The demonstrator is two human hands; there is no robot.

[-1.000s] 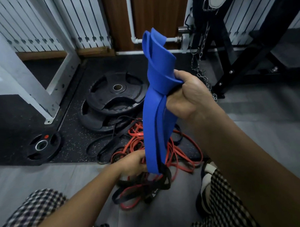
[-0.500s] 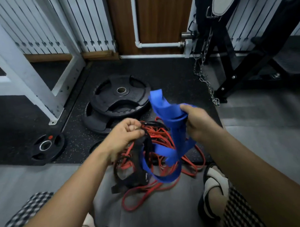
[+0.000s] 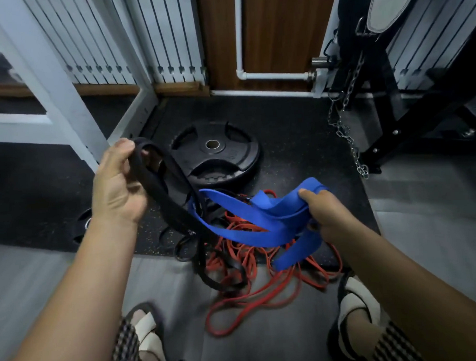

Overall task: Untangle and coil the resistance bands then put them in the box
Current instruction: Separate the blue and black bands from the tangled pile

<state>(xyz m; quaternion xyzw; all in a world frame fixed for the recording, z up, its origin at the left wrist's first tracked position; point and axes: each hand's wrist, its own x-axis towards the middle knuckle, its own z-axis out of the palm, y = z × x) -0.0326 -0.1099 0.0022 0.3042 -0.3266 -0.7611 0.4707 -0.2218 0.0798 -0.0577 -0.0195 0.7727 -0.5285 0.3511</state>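
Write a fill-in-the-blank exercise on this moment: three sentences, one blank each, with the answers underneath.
1. The left hand grips a band whose colour is ____.
2. The right hand holds a wide band whose colour is ____.
3. The red bands lie tangled on the ____.
Missing words: black; blue; floor.
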